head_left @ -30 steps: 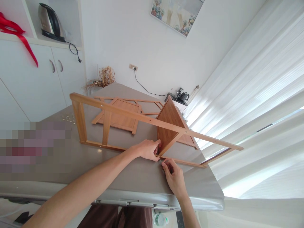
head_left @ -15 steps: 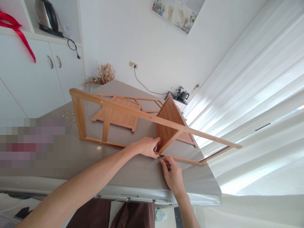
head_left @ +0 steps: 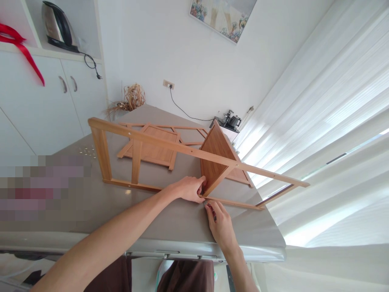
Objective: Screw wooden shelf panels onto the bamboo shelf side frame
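Observation:
A wooden ladder-like frame stands on its long edge on the grey table, with a wooden shelf panel set upright across it. My left hand is closed around the lower rail where the panel's corner meets it, thumb against the panel. Just right of it, my right hand pinches a small screwdriver, mostly hidden by the fingers. Its thin metal shaft points at the outer face of the lower rail, by the joint. Whether the tip sits in a screw cannot be made out.
Behind the frame lie another wooden panel and a second slatted frame. Small metal fittings are scattered on the table at left. Dried plants stand at the far corner; white curtains hang at right.
My right hand has turned slightly about the screwdriver, hiding more of its shaft and handle. My left hand keeps its hold, and the view has shifted a little.

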The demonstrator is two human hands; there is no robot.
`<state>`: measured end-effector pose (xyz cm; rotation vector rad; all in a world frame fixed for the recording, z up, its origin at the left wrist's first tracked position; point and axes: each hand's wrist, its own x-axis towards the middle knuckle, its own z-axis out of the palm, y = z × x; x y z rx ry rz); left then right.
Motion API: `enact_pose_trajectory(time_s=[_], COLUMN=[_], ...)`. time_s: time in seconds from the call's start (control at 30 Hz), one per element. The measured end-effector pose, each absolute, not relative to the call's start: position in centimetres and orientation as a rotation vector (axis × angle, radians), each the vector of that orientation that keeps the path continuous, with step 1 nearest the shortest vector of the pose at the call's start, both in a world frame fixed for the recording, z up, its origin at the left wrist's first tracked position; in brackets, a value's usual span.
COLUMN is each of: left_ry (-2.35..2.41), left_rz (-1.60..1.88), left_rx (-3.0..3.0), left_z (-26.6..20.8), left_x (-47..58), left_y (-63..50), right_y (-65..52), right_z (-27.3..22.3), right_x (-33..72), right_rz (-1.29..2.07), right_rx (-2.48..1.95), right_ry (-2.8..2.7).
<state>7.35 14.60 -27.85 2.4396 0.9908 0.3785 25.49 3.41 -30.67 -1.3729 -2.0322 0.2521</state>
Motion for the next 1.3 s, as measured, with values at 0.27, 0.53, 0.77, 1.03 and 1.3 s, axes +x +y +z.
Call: enact_pose_trajectory(time_s=[0.27, 0.53, 0.77, 1.03, 1.3], left_ry=[0.965, 0.95, 0.948, 0.949, 0.962], left_rz=[0.424, 0.443, 0.451, 0.461, 0.434], left_rx=[2.417, 2.422, 2.417, 2.405, 2.411], left_z=[-28.1, -27.9, -28.0, -28.3, -28.2], left_x=[7.3, 7.2, 7.2, 7.3, 7.4], left_y=[14.7, 14.5, 14.5, 14.7, 14.7], right_y=[3.5, 3.4, 4.0, 4.1, 3.6], right_z=[-30.4, -30.2, -30.5, -30.9, -30.7], right_x=[25.1, 25.7, 26.8, 27.1, 27.2], right_rz=[0.38, 0.482, 0.323, 0.338, 0.357], right_rx=[-1.555, -1.597, -1.523, -1.465, -1.398], right_ry=[-1.792, -1.665, -1.889, -1.948, -1.956])
